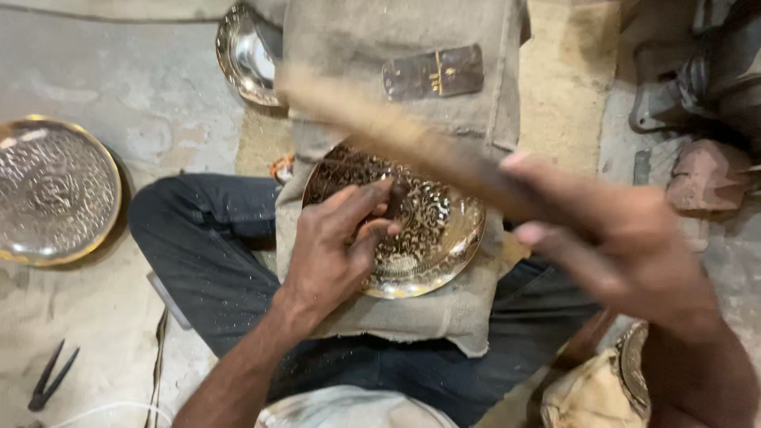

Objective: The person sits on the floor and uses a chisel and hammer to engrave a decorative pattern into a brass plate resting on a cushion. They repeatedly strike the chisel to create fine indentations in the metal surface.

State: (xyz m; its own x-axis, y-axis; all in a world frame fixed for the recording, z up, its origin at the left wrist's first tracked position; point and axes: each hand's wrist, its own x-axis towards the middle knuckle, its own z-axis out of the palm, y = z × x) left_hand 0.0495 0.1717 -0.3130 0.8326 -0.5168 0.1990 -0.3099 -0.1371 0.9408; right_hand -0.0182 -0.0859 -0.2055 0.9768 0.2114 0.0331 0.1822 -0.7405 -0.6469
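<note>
So the brass plate (pixel 428 230) sits dead centre on a burlap-wrapped block (pixel 412 95) across the lap, which pads it and keeps it from sliding. Left hand (pixel 337 250) at about 8 o'clock of the plate pinches a small punch (pixel 395 200) upright on the pattern. Right hand (pixel 614 242) at 3 o'clock grips a wooden mallet handle (pixel 412 143), blurred, raised toward 11. A finished tray (pixel 51 190) lies far off at 9 o'clock.

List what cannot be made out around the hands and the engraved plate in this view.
- Head view: the wooden handle in the right hand is motion-blurred; its striking end is unreadable.
- The small tool's tip is hidden by the left hand on the engraved plate.
- The shiny plate is half hidden by the cloth-covered block.
</note>
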